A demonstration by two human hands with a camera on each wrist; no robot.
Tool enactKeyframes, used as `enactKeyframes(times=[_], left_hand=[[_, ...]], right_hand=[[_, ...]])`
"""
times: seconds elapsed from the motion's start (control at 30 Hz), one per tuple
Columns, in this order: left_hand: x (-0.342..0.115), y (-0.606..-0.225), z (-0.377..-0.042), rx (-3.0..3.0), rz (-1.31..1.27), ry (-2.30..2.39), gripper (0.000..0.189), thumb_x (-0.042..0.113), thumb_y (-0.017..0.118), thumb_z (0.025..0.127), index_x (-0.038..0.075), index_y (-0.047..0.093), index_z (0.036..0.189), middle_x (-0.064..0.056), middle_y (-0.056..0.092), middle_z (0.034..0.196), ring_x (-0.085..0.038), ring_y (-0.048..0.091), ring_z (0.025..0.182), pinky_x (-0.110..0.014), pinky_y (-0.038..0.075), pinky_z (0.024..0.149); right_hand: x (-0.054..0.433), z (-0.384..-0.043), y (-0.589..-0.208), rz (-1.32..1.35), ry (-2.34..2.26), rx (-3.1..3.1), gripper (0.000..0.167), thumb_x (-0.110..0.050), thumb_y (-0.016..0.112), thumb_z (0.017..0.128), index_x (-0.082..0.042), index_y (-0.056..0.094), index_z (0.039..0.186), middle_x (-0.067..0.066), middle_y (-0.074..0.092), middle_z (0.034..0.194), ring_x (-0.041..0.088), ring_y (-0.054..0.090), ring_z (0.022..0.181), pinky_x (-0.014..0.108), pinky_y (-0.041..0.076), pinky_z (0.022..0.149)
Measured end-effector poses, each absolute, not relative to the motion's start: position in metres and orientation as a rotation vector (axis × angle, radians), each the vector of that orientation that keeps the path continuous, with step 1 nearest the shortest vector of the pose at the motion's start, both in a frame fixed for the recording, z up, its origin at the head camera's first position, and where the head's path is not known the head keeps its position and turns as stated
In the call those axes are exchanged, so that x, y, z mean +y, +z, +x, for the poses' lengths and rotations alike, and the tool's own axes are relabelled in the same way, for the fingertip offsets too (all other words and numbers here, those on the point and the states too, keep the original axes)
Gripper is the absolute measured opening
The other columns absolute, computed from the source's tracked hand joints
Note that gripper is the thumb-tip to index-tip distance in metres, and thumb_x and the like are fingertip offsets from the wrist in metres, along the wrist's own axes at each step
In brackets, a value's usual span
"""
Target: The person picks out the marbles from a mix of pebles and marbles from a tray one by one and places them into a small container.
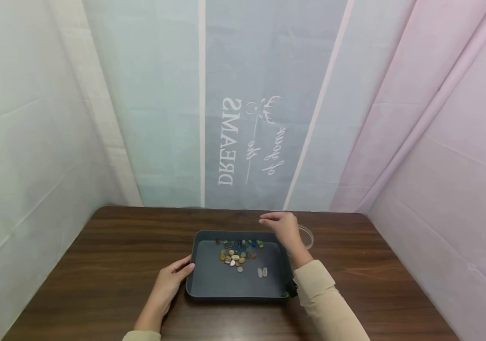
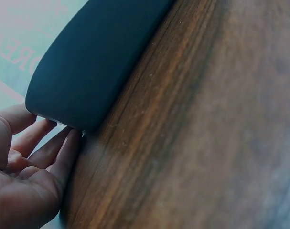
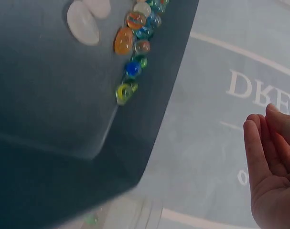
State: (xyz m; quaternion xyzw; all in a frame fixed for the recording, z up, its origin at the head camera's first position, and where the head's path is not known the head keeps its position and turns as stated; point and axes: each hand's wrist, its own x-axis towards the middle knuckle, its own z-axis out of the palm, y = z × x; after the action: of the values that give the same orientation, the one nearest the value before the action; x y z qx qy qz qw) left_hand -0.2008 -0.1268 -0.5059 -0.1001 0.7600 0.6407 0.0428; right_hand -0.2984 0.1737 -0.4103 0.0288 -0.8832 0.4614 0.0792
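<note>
A dark grey rectangular tray [image 1: 221, 286] sits on the wooden table, holding glass marbles [image 1: 238, 247] along its far side and smooth pebbles [image 1: 235, 258] near its middle. Two pale oval stones [image 1: 262, 272] lie apart, further right. My left hand [image 1: 170, 279] touches the tray's left end, thumb at the rim and fairly straight fingers against the outer wall [image 2: 73, 81]. Above the tray's far right corner I hold up my right hand [image 1: 283, 229], its thumb and fingertips [image 3: 250, 125] drawn close together. I cannot tell whether something small is between them.
Right of the tray, partly behind my right wrist, stands a clear round container [image 1: 307, 237]. A small black object [image 1: 292, 288] shows by the tray's near right corner. Behind the wooden table [image 1: 140, 241] hangs a printed curtain [image 1: 175, 118], with pale fabric at both sides.
</note>
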Motion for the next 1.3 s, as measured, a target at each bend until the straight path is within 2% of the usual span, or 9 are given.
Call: enactKeyframes(times=[0.1, 0.23, 0.73, 0.97, 1.17, 1.3], left_hand=[[-0.126, -0.506, -0.201, 2.325, -0.311, 1.958, 0.051, 0.035, 0.065, 0.096, 0.008, 0.059, 0.139, -0.017, 0.054, 0.146, -0.041, 0.041, 0.142, -0.058, 0.033, 0.116], [-0.127, -0.506, -0.201, 2.315, -0.314, 1.962, 0.05, 0.033, 0.065, 0.096, 0.008, 0.059, 0.139, -0.017, 0.054, 0.146, -0.04, 0.041, 0.142, -0.057, 0.033, 0.116], [-0.125, -0.505, -0.2, 2.307, -0.328, 1.971, 0.049, 0.032, 0.064, 0.097, 0.008, 0.059, 0.139, -0.017, 0.054, 0.146, -0.041, 0.041, 0.142, -0.057, 0.034, 0.116], [-0.125, -0.506, -0.2, 2.3, -0.337, 1.974, 0.048, 0.031, 0.065, 0.097, 0.008, 0.059, 0.139, -0.017, 0.054, 0.146, -0.04, 0.041, 0.142, -0.057, 0.034, 0.116], [-0.125, -0.505, -0.201, 2.309, -0.331, 1.97, 0.049, 0.033, 0.064, 0.097, 0.007, 0.059, 0.139, -0.018, 0.054, 0.146, -0.041, 0.042, 0.141, -0.057, 0.035, 0.115], [-0.125, -0.505, -0.201, 2.317, -0.334, 1.961, 0.049, 0.033, 0.064, 0.097, 0.008, 0.059, 0.139, -0.017, 0.054, 0.146, -0.041, 0.041, 0.141, -0.057, 0.034, 0.115]], right_hand=[[0.166, -0.301, -0.415, 0.131, 1.372, -2.663, 0.016, -0.022, 0.078, 0.086, -0.01, 0.081, 0.096, 0.011, 0.078, 0.101, 0.028, 0.071, 0.098, 0.043, 0.057, 0.082], [0.158, -0.303, -0.42, 0.171, 1.345, -2.713, 0.013, -0.022, 0.079, 0.085, -0.012, 0.081, 0.093, 0.009, 0.078, 0.099, 0.025, 0.072, 0.093, 0.041, 0.058, 0.078], [0.141, -0.312, -0.434, 0.359, 1.371, -2.82, 0.017, -0.016, 0.077, 0.087, -0.006, 0.079, 0.099, 0.007, 0.077, 0.103, 0.02, 0.072, 0.089, 0.039, 0.059, 0.079], [0.14, -0.315, -0.44, 0.372, 1.33, -2.915, 0.015, -0.018, 0.078, 0.086, -0.009, 0.08, 0.098, 0.006, 0.078, 0.097, 0.017, 0.072, 0.085, 0.036, 0.059, 0.076], [0.137, -0.315, -0.446, 0.444, 1.344, -2.98, 0.016, -0.012, 0.077, 0.086, -0.006, 0.079, 0.101, 0.007, 0.078, 0.096, 0.016, 0.072, 0.085, 0.036, 0.06, 0.077], [0.135, -0.314, -0.45, 0.508, 1.297, -3.028, 0.012, -0.012, 0.076, 0.086, -0.006, 0.08, 0.096, 0.006, 0.078, 0.094, 0.014, 0.07, 0.082, 0.034, 0.059, 0.075]])
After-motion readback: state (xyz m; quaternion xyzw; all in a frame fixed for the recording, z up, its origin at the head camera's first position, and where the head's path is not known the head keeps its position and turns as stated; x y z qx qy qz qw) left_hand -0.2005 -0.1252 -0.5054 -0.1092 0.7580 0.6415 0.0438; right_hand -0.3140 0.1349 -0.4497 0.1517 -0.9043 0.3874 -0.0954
